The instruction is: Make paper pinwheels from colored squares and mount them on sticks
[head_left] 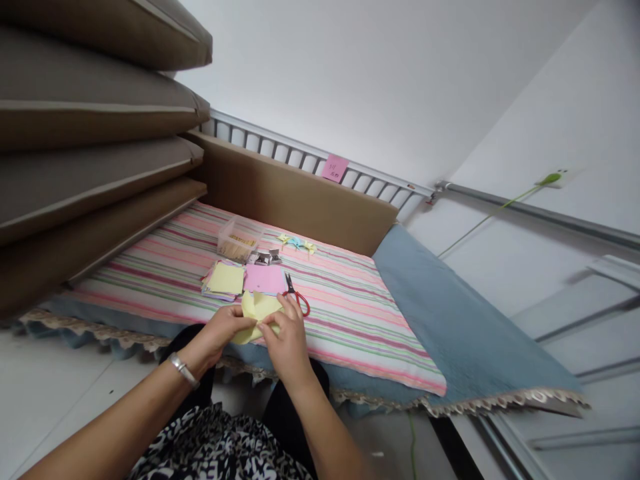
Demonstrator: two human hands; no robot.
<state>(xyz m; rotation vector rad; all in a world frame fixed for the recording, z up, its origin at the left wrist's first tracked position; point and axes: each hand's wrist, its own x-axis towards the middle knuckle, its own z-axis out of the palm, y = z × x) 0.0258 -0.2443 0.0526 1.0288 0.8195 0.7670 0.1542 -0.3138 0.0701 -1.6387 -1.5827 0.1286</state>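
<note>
Both my hands pinch a folded yellow paper [260, 308] near the front edge of the striped cloth [350, 293]. My left hand [227, 327], with a silver bracelet on its wrist, grips the paper's left side. My right hand [286, 340] holds its right side with fingers closed. Just behind the paper lie a pink paper sheet [264, 279], a stack of coloured paper sheets [223, 279] topped with yellow, and red-handled scissors [296, 296].
A clear plastic box [238, 240], small binder clips [267, 257] and folded paper shapes [297, 244] sit farther back. Stacked brown cushions [90, 133] rise on the left, a cardboard panel [300, 200] behind. A blue quilt [450, 333] extends right.
</note>
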